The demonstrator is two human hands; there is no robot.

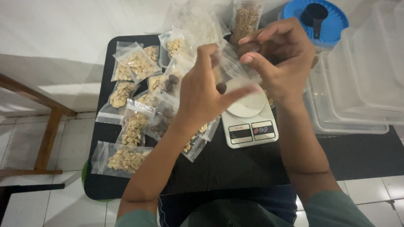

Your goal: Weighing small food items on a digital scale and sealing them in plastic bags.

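A low black table (235, 168) fills the middle of the view, standing on a white tiled floor (25, 138); at the right lie stacked clear plastic tubs (362, 84), and behind them, at the far right, stands a container with a blue lid (326, 25); a wooden furniture leg (46, 138) shows at the left edge. Near the centre of the table sits a small white digital kitchen scale (250, 122), its round platform partly hidden under the hands. To the left, near and far, a spread of small clear zip bags (126, 159) holds pale seeds or nuts, a few hold dark brown ones, and one far bag (246, 17) holds fine brownish grain.

Both hands are raised above the scale; the left hand (202, 94) has thumb and forefinger stretched apart, pulling open the mouth of a small clear zip bag (233, 69), which hangs in the air between the hands, just over the platform; a dark brown seed (221, 88) shows through its film. The right hand (280, 59) has its fingertips gathered around another dark brown piece (252, 47) at the bag's far edge; whether it also grips the film I cannot tell.

By my reading, the step in hand is filling the bag; the next move would call for the mouth kept wide and the piece released squarely inside, not onto the scale.
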